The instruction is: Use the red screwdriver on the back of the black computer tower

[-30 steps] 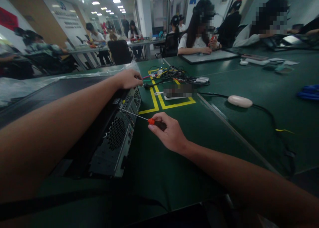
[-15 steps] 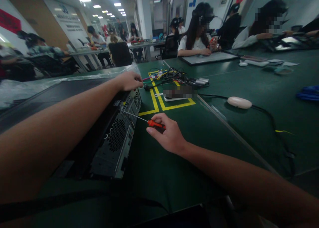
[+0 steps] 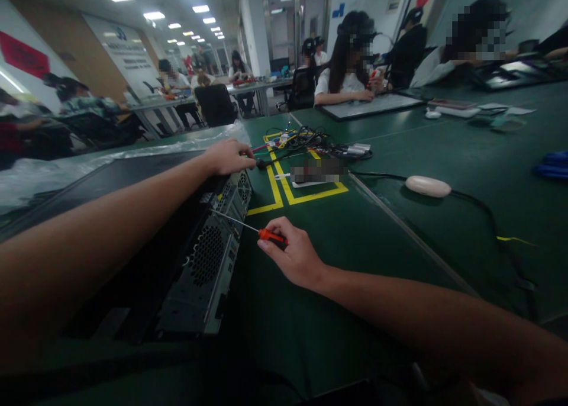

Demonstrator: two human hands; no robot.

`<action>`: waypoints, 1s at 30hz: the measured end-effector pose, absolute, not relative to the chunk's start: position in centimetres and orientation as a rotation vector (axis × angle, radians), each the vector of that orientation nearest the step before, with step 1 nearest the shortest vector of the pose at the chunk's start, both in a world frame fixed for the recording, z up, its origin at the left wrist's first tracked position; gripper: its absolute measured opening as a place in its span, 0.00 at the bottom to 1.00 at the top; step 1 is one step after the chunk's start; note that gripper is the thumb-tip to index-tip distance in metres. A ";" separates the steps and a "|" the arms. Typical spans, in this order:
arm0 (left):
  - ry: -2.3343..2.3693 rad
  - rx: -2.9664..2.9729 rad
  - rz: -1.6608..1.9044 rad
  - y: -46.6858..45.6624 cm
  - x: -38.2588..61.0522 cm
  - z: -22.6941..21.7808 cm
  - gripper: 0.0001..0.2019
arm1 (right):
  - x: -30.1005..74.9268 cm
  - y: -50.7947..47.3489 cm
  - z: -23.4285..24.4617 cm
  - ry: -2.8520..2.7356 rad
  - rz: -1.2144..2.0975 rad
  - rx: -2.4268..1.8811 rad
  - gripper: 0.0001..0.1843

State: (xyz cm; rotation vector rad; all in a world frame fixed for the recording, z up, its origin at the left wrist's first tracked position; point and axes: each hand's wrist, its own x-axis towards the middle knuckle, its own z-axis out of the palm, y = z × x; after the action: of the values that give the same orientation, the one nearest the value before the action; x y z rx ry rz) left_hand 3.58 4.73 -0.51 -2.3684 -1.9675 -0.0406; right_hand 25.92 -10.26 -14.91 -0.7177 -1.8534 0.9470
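Observation:
A black computer case [image 3: 110, 181] lies on its side, its metal rear panel [image 3: 190, 299] facing right, with a honeycomb vent and a power supply grille. My left hand [image 3: 229, 156] bears on the far rear corner of the case, fingers bent around the edge. My right hand [image 3: 295, 252] is closed on a screwdriver [image 3: 270, 235] with an orange and black handle. The thin shaft points left, and its tip meets the upper edge of the rear panel, above the vent. The screw head, if any, is too small to make out.
Beyond the case lies a heap of cables [image 3: 306, 139] by yellow tape lines [image 3: 317, 195]. A partly blurred item [image 3: 315, 178] rests inside the tape. A pale oval cable unit [image 3: 427, 186] sits rightward. Plastic wrap [image 3: 48, 163] lies behind the case. Co-workers [image 3: 346, 80] sit across the table.
The camera view has shifted slightly. The screwdriver tip stays at the same spot on the rear panel, and my left hand remains on the case corner.

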 end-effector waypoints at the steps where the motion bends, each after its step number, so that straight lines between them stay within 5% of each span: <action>1: -1.966 -2.369 -0.022 4.6 3.6 -0.6 0.25 | 26.0 -10.3 -14.9 -1.859 0.957 -0.709 0.07; 11: -2.060 -2.377 0.202 5.5 5.0 0.9 0.41 | 26.0 -10.3 -15.1 -1.866 1.026 -0.624 0.09; 30: -1.898 -2.085 0.537 5.8 7.4 -0.6 0.33 | 26.7 -10.4 -14.6 -1.897 0.989 -0.654 0.08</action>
State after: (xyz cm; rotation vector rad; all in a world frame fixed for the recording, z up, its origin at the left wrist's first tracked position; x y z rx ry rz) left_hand 7.37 5.81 -0.62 -2.0848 -1.8981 0.5367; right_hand 26.71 -10.42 -14.57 -0.6540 -1.8971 0.9892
